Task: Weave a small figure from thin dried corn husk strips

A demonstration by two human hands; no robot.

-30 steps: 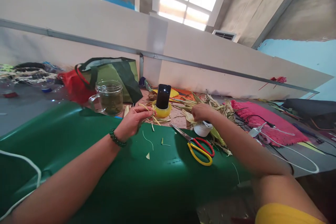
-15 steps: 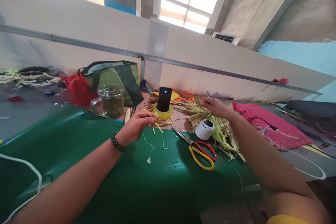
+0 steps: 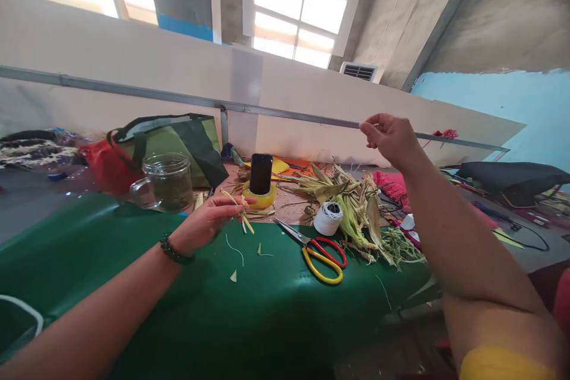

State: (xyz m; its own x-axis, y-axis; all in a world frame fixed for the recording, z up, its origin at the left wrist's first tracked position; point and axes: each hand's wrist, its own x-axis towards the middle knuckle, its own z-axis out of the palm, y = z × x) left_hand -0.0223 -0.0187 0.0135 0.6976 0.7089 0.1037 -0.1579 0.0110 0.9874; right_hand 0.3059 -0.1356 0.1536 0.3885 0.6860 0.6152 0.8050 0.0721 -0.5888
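Between thumb and fingers, my left hand [image 3: 216,219] pinches a small bundle of pale corn husk strips [image 3: 248,224], just in front of the phone [image 3: 260,173]. My right hand [image 3: 389,138] is raised high above the husk pile, its fingertips pressed together; whatever they hold, perhaps a fine thread, is too thin to make out. Below it lies a heap of dried and green corn husks [image 3: 360,214]. A spool of white thread [image 3: 328,218] stands at the heap's left side. Scissors [image 3: 315,251] with one red and one yellow handle lie partly spread on the green mat.
The phone leans upright in a yellow tape roll [image 3: 259,197]. A glass mug [image 3: 167,183] of liquid stands at left, before a green bag [image 3: 178,142] and a red bag [image 3: 104,163]. Husk scraps [image 3: 234,276] and thread bits dot the green mat [image 3: 187,314]. A pink cloth [image 3: 392,185] lies at right.
My right hand has risen from the husk pile to well above it, fingers still pinched. My left hand keeps its hold on the husk strips. The view has shifted slightly to the right.
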